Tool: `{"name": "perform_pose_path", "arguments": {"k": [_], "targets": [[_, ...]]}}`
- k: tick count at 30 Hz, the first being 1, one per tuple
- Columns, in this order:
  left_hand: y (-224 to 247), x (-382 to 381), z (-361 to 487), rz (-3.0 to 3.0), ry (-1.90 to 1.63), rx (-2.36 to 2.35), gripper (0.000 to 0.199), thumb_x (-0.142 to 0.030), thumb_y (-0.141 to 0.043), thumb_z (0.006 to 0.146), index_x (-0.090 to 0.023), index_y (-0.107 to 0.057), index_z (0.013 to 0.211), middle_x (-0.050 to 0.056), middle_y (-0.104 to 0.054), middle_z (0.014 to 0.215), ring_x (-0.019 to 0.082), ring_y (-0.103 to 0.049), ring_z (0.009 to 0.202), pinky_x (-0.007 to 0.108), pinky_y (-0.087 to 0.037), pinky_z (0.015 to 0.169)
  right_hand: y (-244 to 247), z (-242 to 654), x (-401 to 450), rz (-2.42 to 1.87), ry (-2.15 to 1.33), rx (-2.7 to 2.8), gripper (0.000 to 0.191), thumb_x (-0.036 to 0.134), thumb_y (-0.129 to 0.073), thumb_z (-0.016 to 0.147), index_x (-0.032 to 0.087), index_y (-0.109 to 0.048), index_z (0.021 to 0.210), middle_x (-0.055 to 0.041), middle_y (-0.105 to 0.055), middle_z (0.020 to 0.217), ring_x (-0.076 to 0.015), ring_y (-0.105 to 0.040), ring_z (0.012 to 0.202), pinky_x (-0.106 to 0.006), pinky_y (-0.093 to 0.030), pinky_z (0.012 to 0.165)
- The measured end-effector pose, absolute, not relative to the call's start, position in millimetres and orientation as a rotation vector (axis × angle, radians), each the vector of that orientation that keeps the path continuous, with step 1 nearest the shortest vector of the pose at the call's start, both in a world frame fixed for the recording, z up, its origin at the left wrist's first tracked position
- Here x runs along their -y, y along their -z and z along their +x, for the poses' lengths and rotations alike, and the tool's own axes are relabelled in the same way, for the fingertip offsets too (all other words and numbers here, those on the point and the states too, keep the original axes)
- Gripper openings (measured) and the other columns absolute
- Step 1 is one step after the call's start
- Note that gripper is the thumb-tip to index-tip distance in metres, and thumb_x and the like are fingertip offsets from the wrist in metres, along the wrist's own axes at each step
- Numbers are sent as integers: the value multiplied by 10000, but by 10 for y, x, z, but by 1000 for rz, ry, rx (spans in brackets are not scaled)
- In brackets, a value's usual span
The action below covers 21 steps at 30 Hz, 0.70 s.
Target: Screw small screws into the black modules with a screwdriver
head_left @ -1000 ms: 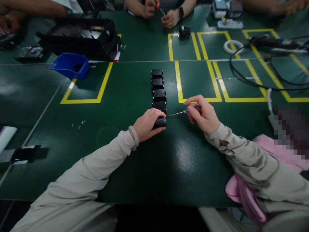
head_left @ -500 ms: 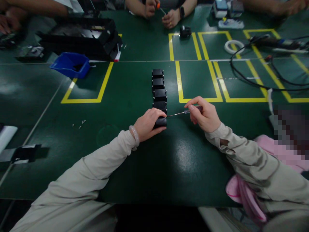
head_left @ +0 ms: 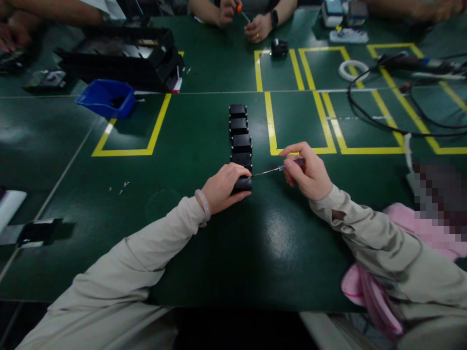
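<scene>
Several small black blocks with screws along their sides form a row on the green table. My left hand is closed on the nearest black block, thumb at its near side and fingers over its far side. In my right hand is a screwdriver, held almost level between thumb and fingers with the index finger raised. Its tip meets the right side of the held block, close to my left fingertips. Whether the tip sits in a screw head is too small to tell.
Loose screws lie to the left. A blue bin and black trays stand at the back left. At right are a black cable, a white ring and a pink cloth. Across the table, a co-worker's hands hold a screwdriver.
My right hand has shifted its fingers on the screwdriver handle and risen slightly. My left hand and the row of blocks stay in place.
</scene>
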<state>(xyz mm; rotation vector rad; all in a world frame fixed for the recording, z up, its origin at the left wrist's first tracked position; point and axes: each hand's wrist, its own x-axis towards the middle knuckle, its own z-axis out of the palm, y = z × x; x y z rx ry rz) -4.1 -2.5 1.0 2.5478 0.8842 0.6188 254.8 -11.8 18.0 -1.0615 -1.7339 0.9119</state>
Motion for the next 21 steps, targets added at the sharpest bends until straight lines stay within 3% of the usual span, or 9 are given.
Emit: {"name": "perform_pose_path", "arguments": {"k": [5,10,21], "targets": [[-14,22,-39,2560,-612,-885,347,-290,-636,894,-165,-481,1178,106,-581,1158,245,-551,1093,435,-485,965,-168,2554,121,-1117,-930,1725,173,418,-517,962,248,-538,934,87,-443,453,-103,-448,341,-265,-335,356],[-14,22,-36,2557,-611,-892,335,-300,-630,897,-176,-481,1170,102,-583,1154,251,-556,1099,449,-483,971,-168,2553,122,-1076,-912,1727,111,349,-513,968,253,-526,1023,75,-496,532,-98,-465,371,-266,-347,369],[-21,23,-33,2566,-618,-888,336,-305,-628,897,-168,-487,1170,106,-587,1149,251,-558,1090,434,-487,962,-187,2554,134,-1079,-918,1757,148,387,-507,971,241,-531,972,82,-457,499,-91,-454,361,-257,-334,364]]}}
